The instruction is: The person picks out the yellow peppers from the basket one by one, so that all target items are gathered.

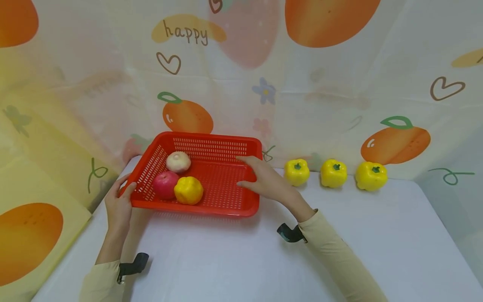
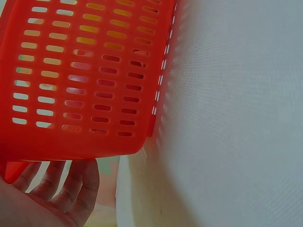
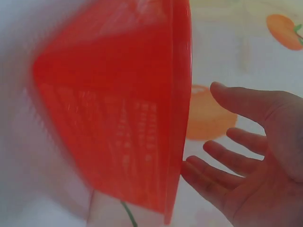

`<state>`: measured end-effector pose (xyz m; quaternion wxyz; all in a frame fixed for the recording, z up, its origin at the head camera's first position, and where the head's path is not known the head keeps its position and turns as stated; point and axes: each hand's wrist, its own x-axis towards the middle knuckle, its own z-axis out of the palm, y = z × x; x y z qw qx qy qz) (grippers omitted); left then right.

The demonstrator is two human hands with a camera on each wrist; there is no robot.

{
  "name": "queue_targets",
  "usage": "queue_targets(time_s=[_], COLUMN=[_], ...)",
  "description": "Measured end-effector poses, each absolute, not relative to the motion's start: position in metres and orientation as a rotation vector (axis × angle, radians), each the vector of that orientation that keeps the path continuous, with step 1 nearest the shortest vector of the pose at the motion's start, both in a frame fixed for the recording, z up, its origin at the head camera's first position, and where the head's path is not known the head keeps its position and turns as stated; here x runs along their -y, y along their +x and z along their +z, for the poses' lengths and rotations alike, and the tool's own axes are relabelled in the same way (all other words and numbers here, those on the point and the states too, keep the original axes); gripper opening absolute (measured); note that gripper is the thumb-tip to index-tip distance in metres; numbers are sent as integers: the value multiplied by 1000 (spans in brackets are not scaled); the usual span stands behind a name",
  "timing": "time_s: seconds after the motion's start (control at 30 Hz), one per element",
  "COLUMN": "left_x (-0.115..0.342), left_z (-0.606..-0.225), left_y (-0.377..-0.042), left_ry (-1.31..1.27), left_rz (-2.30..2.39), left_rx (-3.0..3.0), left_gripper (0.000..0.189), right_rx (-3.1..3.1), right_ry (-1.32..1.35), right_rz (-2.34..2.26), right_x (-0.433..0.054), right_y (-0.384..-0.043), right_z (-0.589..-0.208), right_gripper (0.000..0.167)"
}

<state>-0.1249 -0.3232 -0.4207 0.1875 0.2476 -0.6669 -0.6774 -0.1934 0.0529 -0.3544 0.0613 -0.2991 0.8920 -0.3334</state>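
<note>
A red plastic basket (image 1: 222, 212) with slotted sides stands toward the left of the white table. At its left end, my left hand (image 1: 119, 205) grips the rim, the fingers (image 2: 85, 189) against the outside of the wall in the left wrist view. My right hand (image 1: 266, 178) reaches over the right end with thumb and fingers spread, holding nothing. In the right wrist view its fingers (image 3: 208, 182) are beside the rim; contact is unclear. Inside the basket's left half lie a whitish bulb (image 1: 178, 162), a pinkish-red round fruit (image 1: 165, 185) and a yellow bell pepper (image 1: 188, 190).
Three more yellow bell peppers, left (image 1: 297, 172), middle (image 1: 333, 173) and right (image 1: 371, 176), stand in a row along the table's back edge, right of the basket. Behind them hangs a printed fruit-pattern cloth (image 1: 320, 113). Each wrist wears a small black camera mount.
</note>
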Motion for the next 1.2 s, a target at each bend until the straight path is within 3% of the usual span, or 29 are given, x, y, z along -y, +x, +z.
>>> queue_targets(time_s=[0.57, 1.2], left_x=[325, 326], left_z=[-421, -419], left_y=[-127, -124], left_ry=[712, 726], left_rz=[-1914, -1900], left_rx=[1883, 1929], left_gripper=[41, 42], right_rx=[-2630, -2500], right_ry=[-878, -655], right_rz=[-899, -776], right_x=[25, 105], right_y=[-175, -197], right_z=[-358, -397], right_gripper=[77, 96])
